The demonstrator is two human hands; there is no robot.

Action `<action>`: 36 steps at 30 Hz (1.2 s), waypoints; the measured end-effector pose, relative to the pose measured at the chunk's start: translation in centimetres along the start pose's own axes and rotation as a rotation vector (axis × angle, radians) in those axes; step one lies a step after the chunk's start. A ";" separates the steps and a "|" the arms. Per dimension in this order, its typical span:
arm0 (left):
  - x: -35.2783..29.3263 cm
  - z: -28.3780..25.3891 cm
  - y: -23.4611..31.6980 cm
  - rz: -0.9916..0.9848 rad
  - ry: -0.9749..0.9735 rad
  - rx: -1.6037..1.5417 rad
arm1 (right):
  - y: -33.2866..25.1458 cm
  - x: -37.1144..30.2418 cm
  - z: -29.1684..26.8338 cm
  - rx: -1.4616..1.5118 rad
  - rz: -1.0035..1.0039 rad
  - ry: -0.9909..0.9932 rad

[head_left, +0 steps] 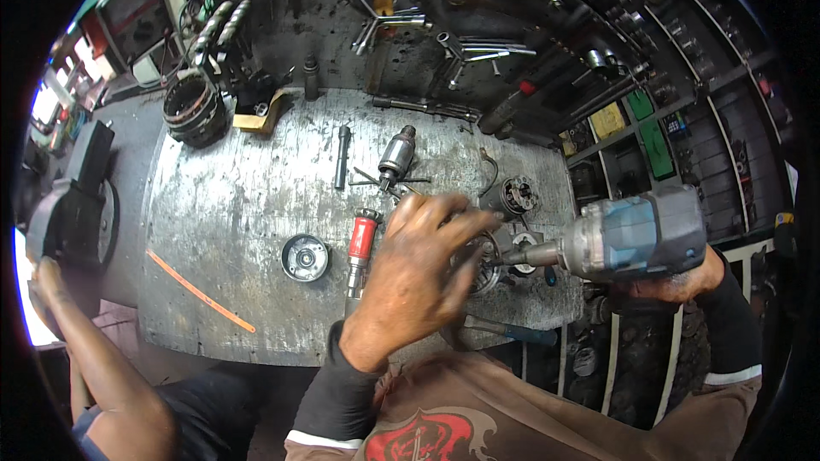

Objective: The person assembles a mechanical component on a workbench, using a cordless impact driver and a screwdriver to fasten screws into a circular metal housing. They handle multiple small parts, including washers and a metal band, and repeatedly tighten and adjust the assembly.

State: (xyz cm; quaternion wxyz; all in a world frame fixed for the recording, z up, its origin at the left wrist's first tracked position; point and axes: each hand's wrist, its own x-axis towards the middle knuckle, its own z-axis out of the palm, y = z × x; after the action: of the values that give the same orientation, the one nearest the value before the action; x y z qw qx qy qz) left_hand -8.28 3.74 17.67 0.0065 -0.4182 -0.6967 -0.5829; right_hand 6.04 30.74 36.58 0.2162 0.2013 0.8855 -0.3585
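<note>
As our right grip (pixel 683 284) clamps the impact wrench (pixel 634 235), we should keep our spread left grip (pixel 427 265) off its socket (pixel 540 254).

Orange strip (pixel 202 296) on scuffed workbench (pixel 231 222)

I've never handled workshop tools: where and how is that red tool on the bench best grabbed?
The red tool is probably best taken around its red barrel, from above and slightly left: it lies flat, long and narrow, so gripping across its width should suit. The left hand crowds its right side, while bare bench shows on its left.
</note>
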 end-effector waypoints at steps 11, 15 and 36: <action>-0.4 2.4 1.1 -0.004 -0.194 0.317 | 6.8 1.5 -0.7 -0.090 -0.388 -0.032; -1.1 3.1 2.0 -0.007 -0.169 0.451 | 10.8 2.3 -1.7 -0.180 -0.453 0.085; -3.0 1.3 -2.1 -0.720 0.337 -0.098 | 36.4 17.5 0.6 0.754 -0.306 0.792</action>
State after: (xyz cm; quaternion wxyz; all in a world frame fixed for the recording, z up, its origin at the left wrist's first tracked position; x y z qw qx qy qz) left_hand -6.94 3.11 14.11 -0.1037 -0.0457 -0.7593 -0.6407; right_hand 10.39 57.92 7.06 -0.2739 0.2531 0.7287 -0.5744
